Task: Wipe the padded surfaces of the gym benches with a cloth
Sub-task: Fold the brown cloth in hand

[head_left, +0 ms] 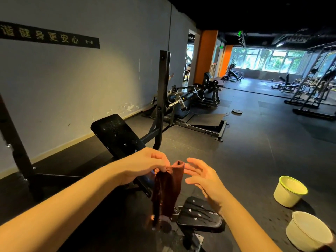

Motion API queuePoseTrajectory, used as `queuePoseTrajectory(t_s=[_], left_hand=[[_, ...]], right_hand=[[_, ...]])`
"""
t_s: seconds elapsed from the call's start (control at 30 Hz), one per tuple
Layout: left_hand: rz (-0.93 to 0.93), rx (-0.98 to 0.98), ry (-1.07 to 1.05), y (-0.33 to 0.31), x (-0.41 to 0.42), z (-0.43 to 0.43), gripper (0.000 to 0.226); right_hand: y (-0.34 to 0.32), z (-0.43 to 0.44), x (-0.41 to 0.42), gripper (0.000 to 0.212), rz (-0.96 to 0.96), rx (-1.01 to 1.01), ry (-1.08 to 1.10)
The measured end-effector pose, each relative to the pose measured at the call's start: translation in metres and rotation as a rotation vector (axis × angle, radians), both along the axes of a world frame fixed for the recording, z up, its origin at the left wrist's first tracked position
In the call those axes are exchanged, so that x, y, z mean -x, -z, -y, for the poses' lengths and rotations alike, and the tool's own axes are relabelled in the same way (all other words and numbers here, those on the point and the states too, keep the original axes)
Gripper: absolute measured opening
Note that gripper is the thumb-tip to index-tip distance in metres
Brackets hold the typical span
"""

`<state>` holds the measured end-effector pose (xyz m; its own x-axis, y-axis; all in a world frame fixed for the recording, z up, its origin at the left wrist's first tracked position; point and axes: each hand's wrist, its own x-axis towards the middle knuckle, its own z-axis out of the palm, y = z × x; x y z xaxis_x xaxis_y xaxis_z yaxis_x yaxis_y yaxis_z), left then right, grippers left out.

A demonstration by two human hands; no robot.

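While the left hand (145,164) pinches the top edge of a dark red cloth (169,190) between thumb and fingertips, the rest of the cloth hangs straight down in loose folds in front of the person. The right hand (201,176) is raised just beside the cloth's upper corner with its fingers spread and relaxed, holding nothing. From where I stand I cannot tell whether its fingertips brush the fabric.

The cloth hangs above the gap between the two black pads of a bench, touching neither as far as I can see. The tilted back pad (116,135) rises behind the left hand, speckled with pale drops. The small seat pad (198,213) sits lower, under the right wrist, streaked with wet lines and drops. A black steel post (162,91) of the bench frame stands upright beyond the back pad.

On the dark floor to the right are two pale tubs, well apart from the bench: one with a green rim (289,193), and a plain one (309,231) nearer the person. Farther off a weight plate (237,111) lies flat on the floor.
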<state>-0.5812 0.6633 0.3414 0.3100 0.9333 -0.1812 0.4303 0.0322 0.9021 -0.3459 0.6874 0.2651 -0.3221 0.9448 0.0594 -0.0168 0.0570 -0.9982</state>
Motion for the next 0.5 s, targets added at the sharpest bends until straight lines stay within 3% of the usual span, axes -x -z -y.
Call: queuePoseTrajectory(t_s=[0.07,0.27,0.5], left_hand=[[-0.044,-0.005,0.035,-0.007,0.004,0.003,0.031],[-0.126,-0.029,0.042,-0.001,0.032,0.011,0.020],[0.272,-0.218,-0.197,0.020,0.026,0.016,0.016]], right_hand=[[0.001,0.002,0.007,0.063,-0.043,0.099,-0.121],[-0.016,0.016,0.014,0.008,-0.030,0.003,-0.052],[-0.050,0.023,0.027,0.006,-0.006,-0.094,0.082]])
